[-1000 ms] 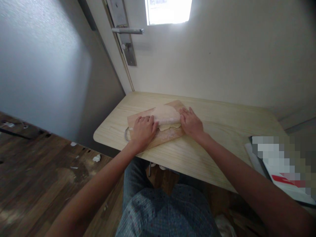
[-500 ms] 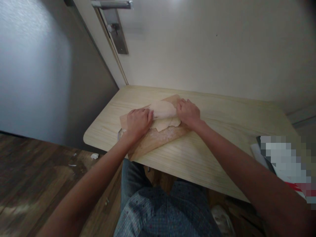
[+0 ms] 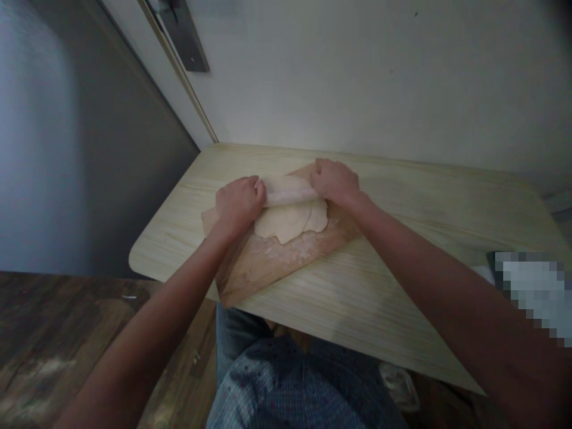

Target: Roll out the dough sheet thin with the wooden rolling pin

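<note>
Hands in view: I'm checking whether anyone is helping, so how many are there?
2: the left hand on the left end of the rolling pin, the right hand on its right end. No others show.

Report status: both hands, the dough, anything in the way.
Left hand, right hand on opposite ends of rolling pin. Dough flattened, ragged-edged, on wooden board, pin across it. White powder on board; no obstruction seen.

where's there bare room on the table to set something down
The widest bare patch of table lies right of the cutting board, between right forearm and door. Smaller ones: the left corner, beside the board, and the front strip between board and right forearm. Crowded: the board, under dough, rolling pin, left hand, right hand; far right, a pixelated item.
</note>
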Available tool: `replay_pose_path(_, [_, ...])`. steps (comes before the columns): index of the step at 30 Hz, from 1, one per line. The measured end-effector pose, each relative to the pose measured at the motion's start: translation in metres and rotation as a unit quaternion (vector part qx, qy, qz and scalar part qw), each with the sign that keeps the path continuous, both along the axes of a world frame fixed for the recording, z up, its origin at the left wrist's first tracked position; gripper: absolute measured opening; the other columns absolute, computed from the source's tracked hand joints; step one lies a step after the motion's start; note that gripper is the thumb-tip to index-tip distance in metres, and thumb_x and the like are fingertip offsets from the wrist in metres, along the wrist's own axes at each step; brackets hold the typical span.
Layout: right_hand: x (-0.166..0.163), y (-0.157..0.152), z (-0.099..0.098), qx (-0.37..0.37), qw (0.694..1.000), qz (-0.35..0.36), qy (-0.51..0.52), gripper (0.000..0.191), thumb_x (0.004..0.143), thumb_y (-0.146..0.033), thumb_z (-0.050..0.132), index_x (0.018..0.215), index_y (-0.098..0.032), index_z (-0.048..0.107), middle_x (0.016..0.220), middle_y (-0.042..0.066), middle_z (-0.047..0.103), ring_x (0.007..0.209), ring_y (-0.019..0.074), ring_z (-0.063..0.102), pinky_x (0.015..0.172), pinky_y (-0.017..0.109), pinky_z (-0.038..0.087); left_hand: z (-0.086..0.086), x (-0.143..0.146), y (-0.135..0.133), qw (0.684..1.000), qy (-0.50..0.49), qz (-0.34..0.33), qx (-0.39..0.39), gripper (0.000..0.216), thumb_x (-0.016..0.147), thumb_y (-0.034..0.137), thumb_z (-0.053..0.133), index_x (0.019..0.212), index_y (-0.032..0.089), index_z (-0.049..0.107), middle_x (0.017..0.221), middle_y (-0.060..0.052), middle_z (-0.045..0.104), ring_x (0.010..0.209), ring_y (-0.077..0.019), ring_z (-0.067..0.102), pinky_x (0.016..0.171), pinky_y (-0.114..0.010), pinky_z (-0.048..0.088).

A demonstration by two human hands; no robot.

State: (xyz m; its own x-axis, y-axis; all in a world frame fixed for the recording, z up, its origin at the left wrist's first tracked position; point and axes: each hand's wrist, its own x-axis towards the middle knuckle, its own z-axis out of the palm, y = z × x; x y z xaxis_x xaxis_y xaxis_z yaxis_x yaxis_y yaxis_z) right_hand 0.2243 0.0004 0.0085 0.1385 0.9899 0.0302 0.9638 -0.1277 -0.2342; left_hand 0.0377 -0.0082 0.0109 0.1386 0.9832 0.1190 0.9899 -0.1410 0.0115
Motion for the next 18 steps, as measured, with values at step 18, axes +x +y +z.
replay_pose_path(18, [0.001,0.049,-0.010,0.054,0.999,0.005,-0.001,0.040,0.080,-0.016,0.037,0.115,-0.008,0.055,0.111,0.017,0.058,0.103,0.0264,0.053,0.080,0.038,0.042,-0.006,0.002,0.058,0.995,-0.077,0.051,-0.040,0.039,0.080,0.033,0.031,0.090,0.017,0.065,0.093,-0.014,0.064,0.090,-0.0269,0.058,0.075,-0.036,0.043])
